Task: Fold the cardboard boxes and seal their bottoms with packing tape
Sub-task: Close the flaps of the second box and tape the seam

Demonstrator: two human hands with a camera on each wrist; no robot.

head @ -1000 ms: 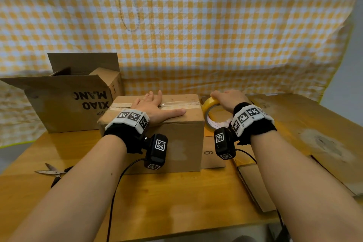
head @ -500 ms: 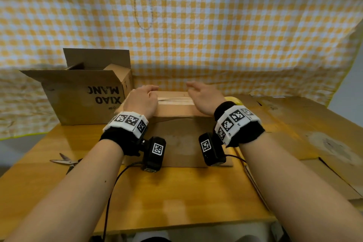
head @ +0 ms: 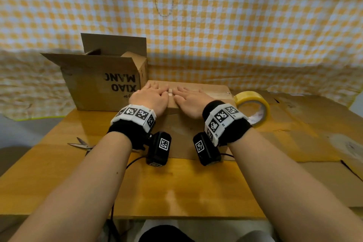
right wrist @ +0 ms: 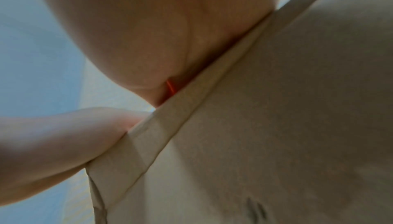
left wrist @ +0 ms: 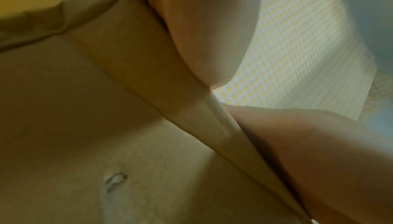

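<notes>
Both hands have come together on the box: the right hand (head: 191,100) left the tape roll (head: 252,107), which now sits just beside the box's right end, and lies flat, fingers straight, next to the left hand (head: 150,99) on the taped seam of the cardboard box (head: 214,89). Uneven pressing could leave the tape wrinkled or lifting, I judge. Only the wrist views show palms overhanging the box's near edge; only the head view shows the finished box (head: 102,82) behind.

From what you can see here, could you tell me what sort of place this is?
Probably a makeshift packing bench, not a real warehouse: a wooden table backed by a hung yellow checked cloth, carrying cardboard boxes, a roll of packing tape and scissors.
</notes>
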